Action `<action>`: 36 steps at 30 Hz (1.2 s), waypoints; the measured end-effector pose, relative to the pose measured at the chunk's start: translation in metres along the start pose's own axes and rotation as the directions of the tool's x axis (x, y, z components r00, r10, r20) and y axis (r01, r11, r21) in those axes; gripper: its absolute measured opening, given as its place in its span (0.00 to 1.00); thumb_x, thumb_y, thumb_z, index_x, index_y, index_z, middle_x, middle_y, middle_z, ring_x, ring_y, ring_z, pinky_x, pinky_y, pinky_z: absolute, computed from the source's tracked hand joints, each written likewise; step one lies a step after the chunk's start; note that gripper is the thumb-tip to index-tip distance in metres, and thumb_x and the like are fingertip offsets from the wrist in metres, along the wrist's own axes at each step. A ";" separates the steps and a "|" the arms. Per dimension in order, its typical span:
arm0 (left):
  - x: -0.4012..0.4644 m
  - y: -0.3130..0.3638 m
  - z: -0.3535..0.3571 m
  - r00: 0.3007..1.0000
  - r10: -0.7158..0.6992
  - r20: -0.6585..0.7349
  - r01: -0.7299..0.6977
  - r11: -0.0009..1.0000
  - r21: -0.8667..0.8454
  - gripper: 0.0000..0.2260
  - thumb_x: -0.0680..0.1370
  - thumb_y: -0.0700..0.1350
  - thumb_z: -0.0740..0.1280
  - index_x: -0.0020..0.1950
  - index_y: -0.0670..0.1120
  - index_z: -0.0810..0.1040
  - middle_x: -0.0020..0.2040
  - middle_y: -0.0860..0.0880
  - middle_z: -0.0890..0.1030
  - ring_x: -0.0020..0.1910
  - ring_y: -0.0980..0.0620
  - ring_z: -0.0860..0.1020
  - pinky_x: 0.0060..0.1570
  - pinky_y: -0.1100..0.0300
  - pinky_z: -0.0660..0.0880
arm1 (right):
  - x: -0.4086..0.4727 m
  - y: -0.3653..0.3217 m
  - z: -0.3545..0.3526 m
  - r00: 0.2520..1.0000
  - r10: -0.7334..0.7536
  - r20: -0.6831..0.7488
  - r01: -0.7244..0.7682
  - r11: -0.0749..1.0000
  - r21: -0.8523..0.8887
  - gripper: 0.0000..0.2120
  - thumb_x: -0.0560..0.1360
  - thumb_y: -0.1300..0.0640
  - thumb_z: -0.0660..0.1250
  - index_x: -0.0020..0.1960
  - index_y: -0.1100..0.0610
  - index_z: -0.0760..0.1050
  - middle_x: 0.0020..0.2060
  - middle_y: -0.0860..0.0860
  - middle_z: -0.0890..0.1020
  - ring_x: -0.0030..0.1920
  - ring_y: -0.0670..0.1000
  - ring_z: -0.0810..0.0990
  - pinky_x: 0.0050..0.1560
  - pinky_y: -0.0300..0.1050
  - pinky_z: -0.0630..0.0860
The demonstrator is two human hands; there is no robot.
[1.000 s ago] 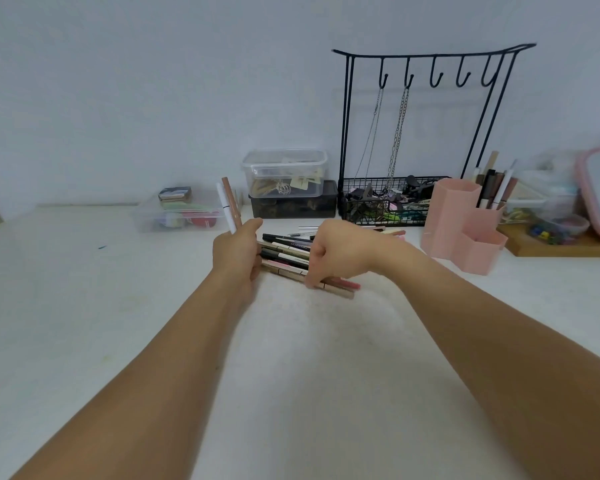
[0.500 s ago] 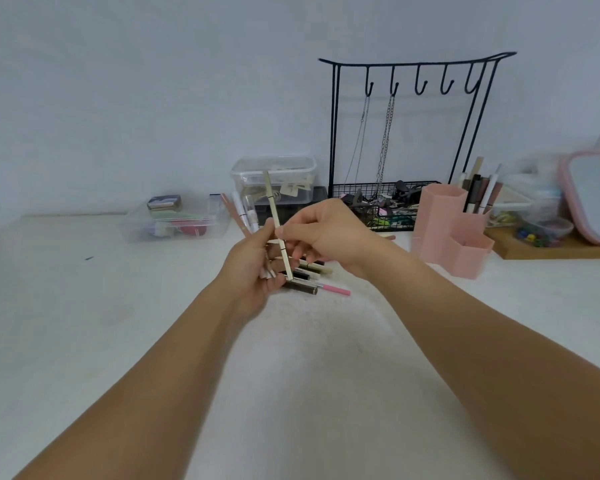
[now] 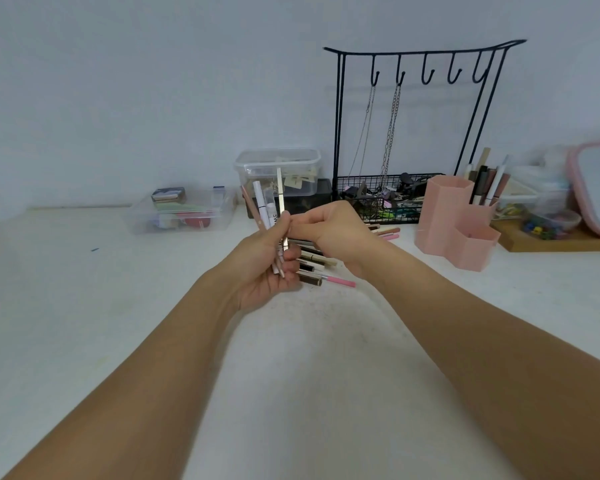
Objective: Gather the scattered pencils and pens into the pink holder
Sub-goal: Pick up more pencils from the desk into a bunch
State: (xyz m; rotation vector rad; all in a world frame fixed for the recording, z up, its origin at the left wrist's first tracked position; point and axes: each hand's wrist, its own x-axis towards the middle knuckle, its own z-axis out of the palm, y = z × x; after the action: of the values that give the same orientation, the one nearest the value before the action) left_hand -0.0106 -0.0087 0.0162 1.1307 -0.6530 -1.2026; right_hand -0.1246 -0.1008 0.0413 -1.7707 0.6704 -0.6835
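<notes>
White worktop [image 3: 84, 341], wide and mostly bare at the front. Black wire hook stand with basket [image 3: 409, 133] at the rear. Pink plastic hexagonal multi-cell holder [image 3: 444, 216] stands right of centre, with several pens upright in its rear cell. A loose pile of pencils and pens [image 3: 317, 263] lies on the worktop beneath the hands. Left hand [image 3: 260, 271] is closed around an upright bundle of pens [image 3: 264, 209]. Right hand [image 3: 333, 226] pinches a slim beige pencil [image 3: 280, 199] against that bundle. Step in hand: collecting into the left fist. Next move calls for lifting more from the pile, then carrying the bundle right to the holder.
</notes>
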 end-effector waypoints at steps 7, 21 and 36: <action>0.006 0.002 -0.009 0.963 0.152 -0.223 -0.121 0.982 0.146 0.13 0.81 0.54 0.68 0.43 0.47 0.75 0.25 0.54 0.61 0.20 0.58 0.58 0.16 0.66 0.55 | 0.005 -0.005 -0.011 0.990 -0.038 0.132 0.086 0.921 -0.380 0.05 0.72 0.57 0.76 0.41 0.59 0.85 0.30 0.47 0.81 0.24 0.45 0.69 0.27 0.39 0.69; 0.011 0.005 -0.022 0.954 0.091 -0.287 -0.069 0.994 0.088 0.21 0.79 0.61 0.67 0.36 0.49 0.66 0.29 0.51 0.65 0.24 0.55 0.64 0.17 0.66 0.58 | 0.003 0.001 0.003 0.957 0.055 0.286 0.215 0.532 -0.819 0.10 0.67 0.55 0.77 0.36 0.63 0.82 0.29 0.54 0.80 0.31 0.54 0.77 0.37 0.49 0.80; 0.008 0.006 -0.011 0.981 0.050 -0.187 -0.062 0.996 -0.059 0.22 0.80 0.64 0.62 0.34 0.49 0.69 0.25 0.52 0.65 0.21 0.57 0.62 0.16 0.67 0.54 | 0.003 -0.021 -0.040 0.959 0.093 0.268 -0.017 0.962 -0.272 0.08 0.76 0.60 0.72 0.38 0.60 0.82 0.30 0.53 0.82 0.28 0.48 0.76 0.28 0.37 0.72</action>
State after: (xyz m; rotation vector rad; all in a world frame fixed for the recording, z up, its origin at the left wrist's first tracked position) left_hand 0.0041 -0.0133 0.0166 1.1468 -0.4966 -1.0488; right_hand -0.1498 -0.1225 0.0727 -2.0404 0.6373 -0.3039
